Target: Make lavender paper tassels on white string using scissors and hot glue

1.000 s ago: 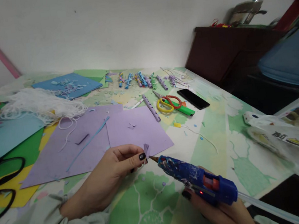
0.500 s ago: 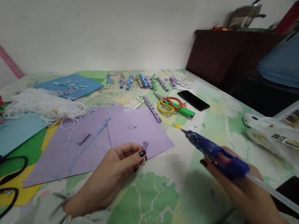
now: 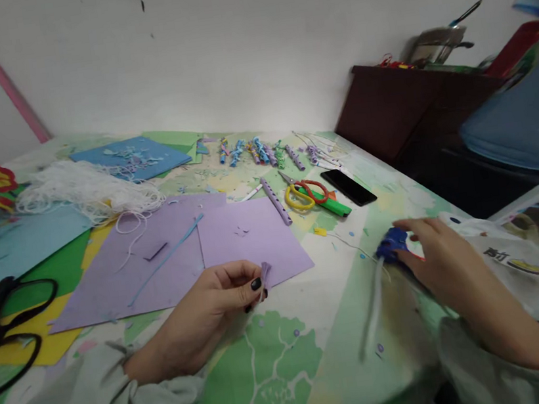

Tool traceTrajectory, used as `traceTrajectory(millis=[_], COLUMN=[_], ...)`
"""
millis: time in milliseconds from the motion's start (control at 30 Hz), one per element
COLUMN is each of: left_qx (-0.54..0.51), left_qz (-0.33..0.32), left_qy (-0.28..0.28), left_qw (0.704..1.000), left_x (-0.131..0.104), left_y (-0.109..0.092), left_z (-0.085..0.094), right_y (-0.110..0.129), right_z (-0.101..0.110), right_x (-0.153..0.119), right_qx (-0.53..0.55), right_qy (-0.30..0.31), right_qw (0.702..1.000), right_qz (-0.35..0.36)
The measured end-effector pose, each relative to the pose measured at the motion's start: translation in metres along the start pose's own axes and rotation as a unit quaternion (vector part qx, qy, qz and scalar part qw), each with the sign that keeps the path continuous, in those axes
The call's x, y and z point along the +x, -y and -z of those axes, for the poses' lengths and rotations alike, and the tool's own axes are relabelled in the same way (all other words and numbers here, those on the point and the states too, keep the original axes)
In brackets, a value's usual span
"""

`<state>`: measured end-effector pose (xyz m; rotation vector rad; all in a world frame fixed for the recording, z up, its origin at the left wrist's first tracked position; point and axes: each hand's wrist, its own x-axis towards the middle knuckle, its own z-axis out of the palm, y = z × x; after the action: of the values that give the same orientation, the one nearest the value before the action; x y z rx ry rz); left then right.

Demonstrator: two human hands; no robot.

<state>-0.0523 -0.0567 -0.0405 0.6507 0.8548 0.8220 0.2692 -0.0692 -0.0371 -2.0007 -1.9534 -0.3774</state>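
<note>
My left hand [image 3: 209, 309] pinches a small fringed strip of purple paper [image 3: 266, 270], like a tiny tassel, between thumb and fingers; a thin pale strand shows below it. Purple paper sheets [image 3: 233, 230] lie just behind this hand. Over at the right, my right hand [image 3: 449, 264] has its fingers on a blue hot glue gun [image 3: 393, 238] close to the tabletop. A whitish glue stick [image 3: 373, 304], blurred, sticks out of the gun toward me. The gun's nozzle and most of its body are hidden.
Scissors [image 3: 300, 198], a green cutter [image 3: 332, 205], a phone [image 3: 348, 186] and a rolled purple paper tube [image 3: 277, 202] lie mid-table. White cord [image 3: 84, 190] is heaped at left, black-handled scissors [image 3: 14, 322] nearer me. A plastic bag [image 3: 520, 261] sits at the right edge.
My right hand has moved the glue gun right and turned it, bringing it from mid-air down toward the table. My left hand still holds the purple fringed paper in nearly the same place.
</note>
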Motion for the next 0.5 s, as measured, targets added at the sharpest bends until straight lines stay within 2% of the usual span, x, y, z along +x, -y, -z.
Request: traceTrajectory(millis=[33, 67, 100, 167, 233, 300, 367, 433, 500], left_qx=[-0.002, -0.002, -0.001, 0.005, 0.013, 0.017, 0.017, 0.014, 0.009], left_qz=[0.002, 0.002, 0.003, 0.004, 0.005, 0.003, 0.002, 0.003, 0.001], left_qy=[0.002, 0.003, 0.006, 0.016, 0.031, 0.041, 0.046, 0.051, 0.055], left_qw=[1.0, 1.0, 1.0, 1.0, 0.999, 0.999, 0.999, 0.999, 0.998], left_x=[0.0, 0.0, -0.001, -0.001, -0.002, -0.003, -0.003, -0.003, -0.002], left_y=[0.0, 0.0, 0.0, 0.001, 0.001, 0.001, 0.002, 0.003, 0.005], left_z=[-0.001, -0.001, -0.002, -0.002, -0.002, -0.002, -0.001, 0.0, 0.001], right_y=[0.019, 0.04, 0.061, 0.098, 0.123, 0.137, 0.143, 0.145, 0.146], right_z=[0.005, 0.009, 0.01, 0.007, -0.004, -0.015, -0.023, -0.027, -0.026], right_x=[0.002, 0.003, 0.004, 0.006, 0.008, 0.009, 0.009, 0.008, 0.007], right_qx=[0.073, 0.167, 0.27, 0.438, 0.556, 0.641, 0.695, 0.723, 0.733], right_qy=[-0.021, -0.008, 0.026, 0.134, 0.192, 0.244, 0.279, 0.299, 0.306], right_qw=[0.997, 0.985, 0.96, 0.883, 0.804, 0.726, 0.662, 0.623, 0.607], right_qz=[0.018, 0.044, 0.069, 0.103, 0.087, 0.057, 0.027, 0.001, -0.017])
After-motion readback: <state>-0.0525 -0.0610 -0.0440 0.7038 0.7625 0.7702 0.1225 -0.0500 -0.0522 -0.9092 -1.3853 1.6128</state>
